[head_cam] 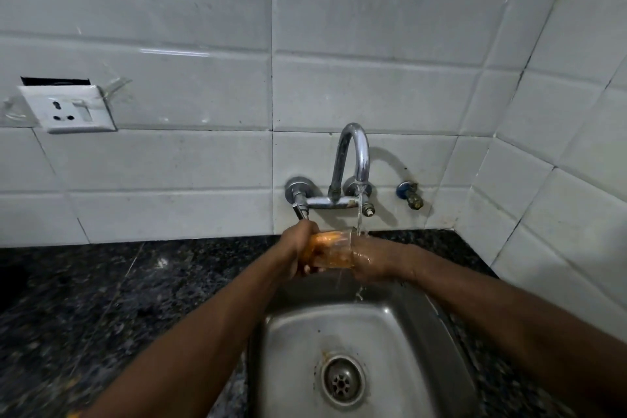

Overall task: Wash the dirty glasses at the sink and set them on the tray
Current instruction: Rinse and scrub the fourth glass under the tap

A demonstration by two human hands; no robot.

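Left hand (pixel 294 248) grips glass (pixel 334 249) | right hand (pixel 373 260) at its mouth | over sink (pixel 315 295)

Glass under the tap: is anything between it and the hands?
Nothing visible. The left hand grips the glass, the right hand touches its other end, above the sink. The tray is out of view.

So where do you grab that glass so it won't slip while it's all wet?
Wrap fingers around its bottom end, coming from the left, as the left hand does. The glass lies on its side under water from the tap, its open mouth turned right toward the right hand, so the closed end is the free part. It looks wet, so grip snugly.
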